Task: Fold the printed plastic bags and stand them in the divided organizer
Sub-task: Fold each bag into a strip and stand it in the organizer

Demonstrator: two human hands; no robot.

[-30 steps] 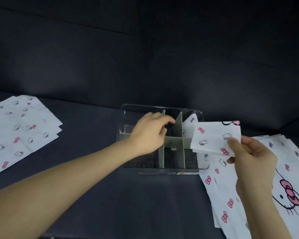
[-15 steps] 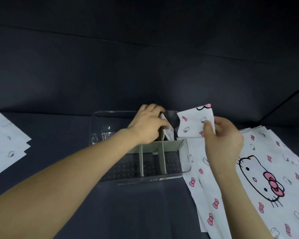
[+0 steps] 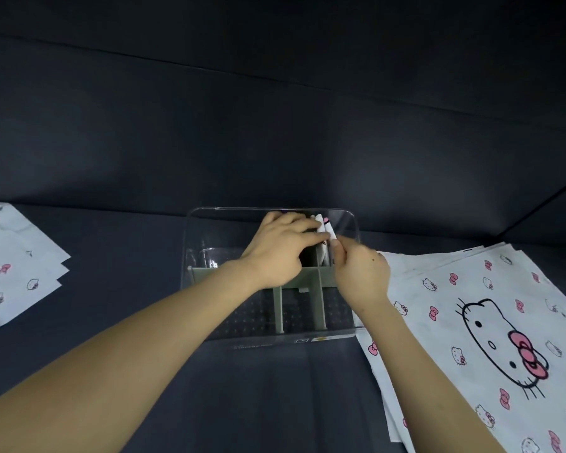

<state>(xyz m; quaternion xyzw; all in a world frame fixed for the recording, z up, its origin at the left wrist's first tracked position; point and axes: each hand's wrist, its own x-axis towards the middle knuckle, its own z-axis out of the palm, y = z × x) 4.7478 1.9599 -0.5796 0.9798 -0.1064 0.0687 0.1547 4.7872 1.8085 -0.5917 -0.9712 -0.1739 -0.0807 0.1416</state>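
Left hand, fingers straight, presses folded white printed plastic bag at clear divided organizer's far-right corner; right hand's grip pinches it.

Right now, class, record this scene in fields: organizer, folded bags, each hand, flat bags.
Organizer: clear box, grey dividers, on dark surface.
Folded bags: upright in far right compartment.
Left hand: fingers press against the folded bags.
Right hand: pinches the rightmost folded bag by its top edge.
Flat bags: one stack right of organizer, one far left.
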